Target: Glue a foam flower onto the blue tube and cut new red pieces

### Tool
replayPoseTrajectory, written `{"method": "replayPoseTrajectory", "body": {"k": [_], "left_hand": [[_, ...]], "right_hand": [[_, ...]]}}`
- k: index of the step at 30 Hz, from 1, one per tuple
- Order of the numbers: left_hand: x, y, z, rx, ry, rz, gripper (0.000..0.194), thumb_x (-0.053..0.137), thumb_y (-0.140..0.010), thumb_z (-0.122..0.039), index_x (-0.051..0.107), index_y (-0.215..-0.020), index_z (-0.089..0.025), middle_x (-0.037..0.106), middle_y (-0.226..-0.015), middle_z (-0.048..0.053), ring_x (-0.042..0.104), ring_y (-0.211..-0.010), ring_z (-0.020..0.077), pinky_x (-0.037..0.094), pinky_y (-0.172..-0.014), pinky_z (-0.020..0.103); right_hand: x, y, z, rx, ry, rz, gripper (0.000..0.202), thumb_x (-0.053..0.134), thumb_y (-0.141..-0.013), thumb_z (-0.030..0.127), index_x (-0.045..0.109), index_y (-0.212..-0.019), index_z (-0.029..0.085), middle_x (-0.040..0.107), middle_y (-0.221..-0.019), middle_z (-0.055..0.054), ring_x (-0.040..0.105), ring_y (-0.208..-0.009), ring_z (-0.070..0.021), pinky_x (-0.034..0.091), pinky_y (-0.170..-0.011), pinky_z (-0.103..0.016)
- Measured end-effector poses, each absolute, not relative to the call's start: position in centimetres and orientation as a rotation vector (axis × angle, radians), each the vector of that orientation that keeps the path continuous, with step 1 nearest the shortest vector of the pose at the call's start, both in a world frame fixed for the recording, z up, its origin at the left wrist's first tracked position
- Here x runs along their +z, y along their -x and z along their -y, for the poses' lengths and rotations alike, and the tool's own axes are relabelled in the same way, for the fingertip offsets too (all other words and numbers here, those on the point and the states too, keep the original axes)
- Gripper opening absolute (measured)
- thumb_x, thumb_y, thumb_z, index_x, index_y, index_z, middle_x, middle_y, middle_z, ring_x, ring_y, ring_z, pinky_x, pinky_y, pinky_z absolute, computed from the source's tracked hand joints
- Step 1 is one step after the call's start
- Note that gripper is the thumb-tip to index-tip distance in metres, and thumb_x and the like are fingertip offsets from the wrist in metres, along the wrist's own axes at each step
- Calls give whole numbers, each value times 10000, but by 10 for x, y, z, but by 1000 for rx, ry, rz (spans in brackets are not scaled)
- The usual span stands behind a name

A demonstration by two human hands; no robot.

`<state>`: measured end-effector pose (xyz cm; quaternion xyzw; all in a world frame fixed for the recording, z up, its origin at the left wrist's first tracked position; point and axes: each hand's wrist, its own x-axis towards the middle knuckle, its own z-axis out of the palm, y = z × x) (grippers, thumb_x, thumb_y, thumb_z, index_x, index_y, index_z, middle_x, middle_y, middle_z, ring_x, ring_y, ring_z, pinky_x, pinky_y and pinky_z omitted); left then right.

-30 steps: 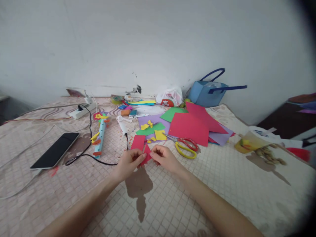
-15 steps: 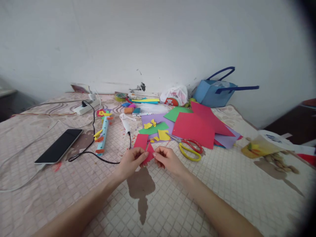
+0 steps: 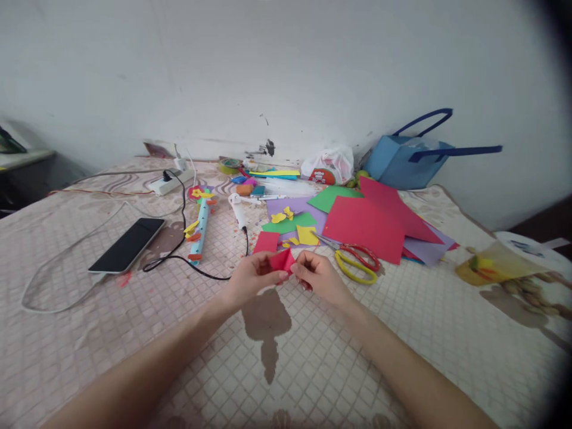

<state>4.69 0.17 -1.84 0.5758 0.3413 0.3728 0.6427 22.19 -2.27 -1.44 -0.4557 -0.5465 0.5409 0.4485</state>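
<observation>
One small red paper piece [image 3: 281, 260] is held up btwn two hands, front & centre over the patterned tablecloth [image 3: 322, 363]; can't tell if its lower edge touches the cloth. Looks bent or folded, w/ a darker face to the left & a brighter one to the right. Left hand [image 3: 252, 277] has it pinched, thumb in front, fingers behind; right hand [image 3: 319, 274] is drawn narrow, thumb & index tips together on its right edge. Prob. v. light, thin & fairly stiff for its size, not slippery, but easy to crease or tear, so best held by edges or corners w/ a soft fingertip pinch, no hard squeeze mid-face. Just beyond the hands lies a red strip [image 3: 267, 241], w/ a yellow square [image 3: 306, 235] to its right & the scissors [image 3: 340, 246] next to that, blades toward the square. Behind: green piece [image 3: 292, 223] on a purple sheet [image 3: 279, 207], plus big red sheets [image 3: 364, 226] at right. Further left, a white glue gun [image 3: 239, 213] (approx. ID), a decorated light-blue strip [image 3: 202, 229] & a phone [image 3: 128, 245] w/ its cable. Far back nr the wall: plastic bag [image 3: 330, 165] & blue bag [image 3: 407, 164].
</observation>
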Motion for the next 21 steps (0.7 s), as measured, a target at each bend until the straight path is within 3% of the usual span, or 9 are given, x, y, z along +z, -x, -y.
{"method": "replayPoseTrajectory", "body": {"k": [7,12,16,18,21], "left_hand": [[-15,-43,-5,822,-964,-764,245,717,-688,-318,645,-816,-123,667,-752,29,591,-609,85,497,-612,216],[-14,-45,-4,886,-998,-808,388,710,-703,-298,570,-1031,-148,659,-734,21,605,-608,104,510,-581,222],[-10,-44,-8,980,-985,-822,413,611,-776,-401,525,-1110,-173,655,-761,29,627,-623,134,534,-607,287],[-8,-39,-13,1065,-1063,-860,359,532,-813,-457,572,-1010,-160,667,-826,58,636,-651,146,531,-629,300],[-4,-29,-20,1090,-1395,-1041,441,427,-855,-476,589,-658,-116,676,-810,110,624,-611,152,507,-623,291]], "right_hand": [[-15,-227,18,1278,1100,1345,260,615,-780,382,462,-689,193,489,-554,58,456,-463,-69,345,-417,-196],[-14,-224,18,1232,1009,1313,234,621,-769,262,455,-934,243,549,-652,58,537,-563,-102,420,-494,-221],[-13,-227,18,1133,1019,1393,108,543,-803,233,547,-911,230,538,-727,32,509,-588,-91,431,-526,-229],[-12,-229,19,1094,1054,1401,87,521,-805,223,592,-854,212,551,-756,16,509,-603,-91,433,-538,-231],[-12,-230,20,1088,1069,1367,103,518,-791,198,616,-821,202,561,-747,15,513,-603,-93,434,-560,-239]]}}
